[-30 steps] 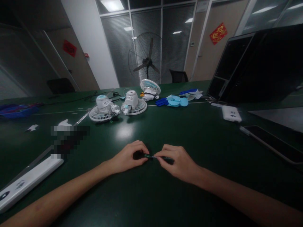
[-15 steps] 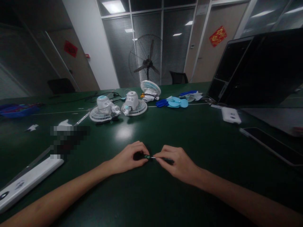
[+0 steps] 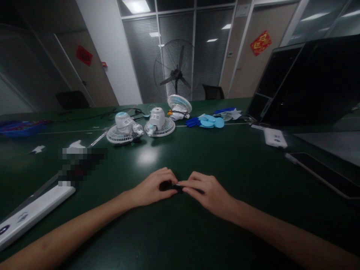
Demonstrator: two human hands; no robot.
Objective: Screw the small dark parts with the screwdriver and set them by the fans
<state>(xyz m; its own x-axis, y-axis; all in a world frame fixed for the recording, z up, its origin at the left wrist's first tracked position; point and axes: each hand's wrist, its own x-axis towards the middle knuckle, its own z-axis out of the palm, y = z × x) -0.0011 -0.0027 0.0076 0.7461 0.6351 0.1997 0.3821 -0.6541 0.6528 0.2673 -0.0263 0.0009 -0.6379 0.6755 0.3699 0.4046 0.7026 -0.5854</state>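
Over the middle of the dark green table, my left hand [image 3: 159,186] pinches a small dark piece [image 3: 177,187] between thumb and fingers. Its details are too small and blurred to make out. My right hand [image 3: 209,191] is closed on a slim screwdriver [image 3: 200,190] with a dark handle, mostly hidden by the fingers. Its tip points left and meets the small piece. Both hands are close together, fingertips nearly touching.
Two white fan heads [image 3: 125,129] lie face down at the back, with a third fan [image 3: 179,107] behind. Light blue fan blades [image 3: 211,121] and blue gloves [image 3: 192,122] sit to their right. A white power strip [image 3: 36,215] is left; a phone [image 3: 326,172] is right.
My right hand has moved slightly left, bringing the screwdriver closer to the left fingers. The green board and metal shaft seen earlier are now mostly covered. The camera view has shifted slightly.
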